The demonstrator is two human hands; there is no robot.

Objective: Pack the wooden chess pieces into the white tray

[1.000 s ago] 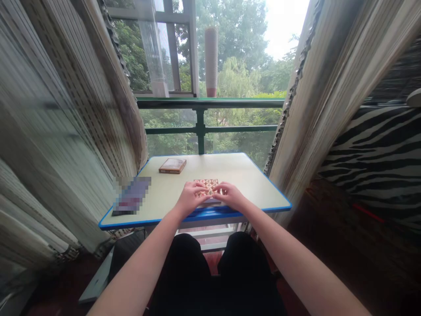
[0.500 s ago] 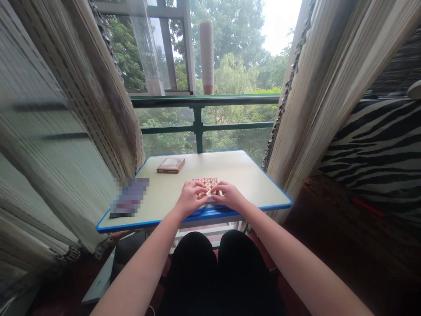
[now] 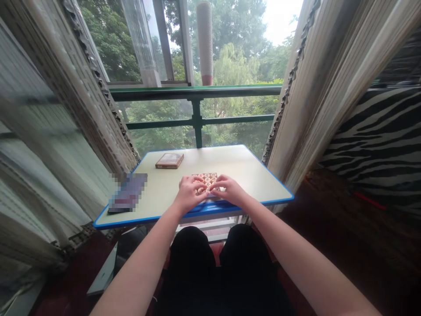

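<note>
A small wooden tray of round game pieces (image 3: pixel 206 179) lies near the front edge of a pale table with a blue rim (image 3: pixel 259 175). My left hand (image 3: pixel 190 193) rests on the tray's left side, fingers curled over the pieces. My right hand (image 3: pixel 229 189) sits on its right side, fingertips pinched together over a piece near the middle. The near half of the tray is hidden under both hands. What the fingers hold, if anything, is too small to make out.
A flat wooden box (image 3: pixel 169 160) lies at the table's far left. A blurred dark item (image 3: pixel 127 198) sits at the left front corner. Curtains hang close on both sides. A green railing (image 3: pixel 197 92) and window stand behind the table.
The view has tilted slightly, so the table sits a little higher in the picture. Both hands stay on the tray, the fingertips having drawn closer together over its middle.
</note>
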